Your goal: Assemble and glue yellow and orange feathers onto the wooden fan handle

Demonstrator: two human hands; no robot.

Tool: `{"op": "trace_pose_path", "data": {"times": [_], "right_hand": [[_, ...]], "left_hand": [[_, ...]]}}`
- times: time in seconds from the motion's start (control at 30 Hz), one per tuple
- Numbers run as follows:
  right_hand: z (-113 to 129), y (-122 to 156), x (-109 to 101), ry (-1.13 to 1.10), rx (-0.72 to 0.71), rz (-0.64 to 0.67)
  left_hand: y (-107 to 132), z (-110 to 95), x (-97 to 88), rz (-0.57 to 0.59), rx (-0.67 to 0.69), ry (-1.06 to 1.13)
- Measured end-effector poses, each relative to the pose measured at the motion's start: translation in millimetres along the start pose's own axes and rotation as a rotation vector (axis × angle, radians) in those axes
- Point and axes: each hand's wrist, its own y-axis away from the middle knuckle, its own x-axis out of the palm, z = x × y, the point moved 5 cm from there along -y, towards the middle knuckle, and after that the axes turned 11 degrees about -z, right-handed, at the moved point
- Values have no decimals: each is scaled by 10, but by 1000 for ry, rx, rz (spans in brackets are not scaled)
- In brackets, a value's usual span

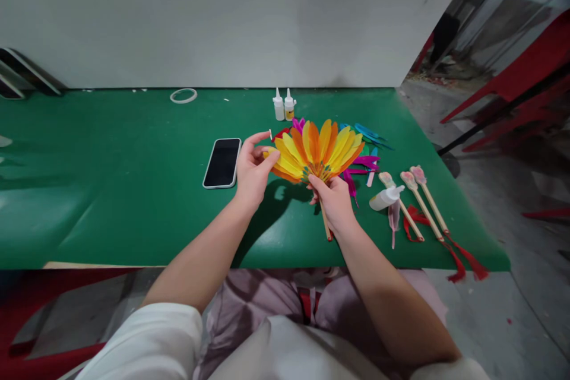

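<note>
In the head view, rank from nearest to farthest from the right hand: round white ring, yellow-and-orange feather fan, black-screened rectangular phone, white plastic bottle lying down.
1. Feather fan: held in the right hand.
2. Lying bottle: to the right.
3. Phone: left.
4. Ring: back left.

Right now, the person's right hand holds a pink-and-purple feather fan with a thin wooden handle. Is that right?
Not the colours: in the head view, the feather fan is yellow and orange. The right hand does hold it.
</note>
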Motion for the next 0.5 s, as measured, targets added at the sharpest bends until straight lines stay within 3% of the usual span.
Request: {"op": "trace_pose_path", "data": {"times": [0.5], "right_hand": [[-17,39,40,75,-11,101]], "left_hand": [[-29,15,-19,-25,10,13]]}}
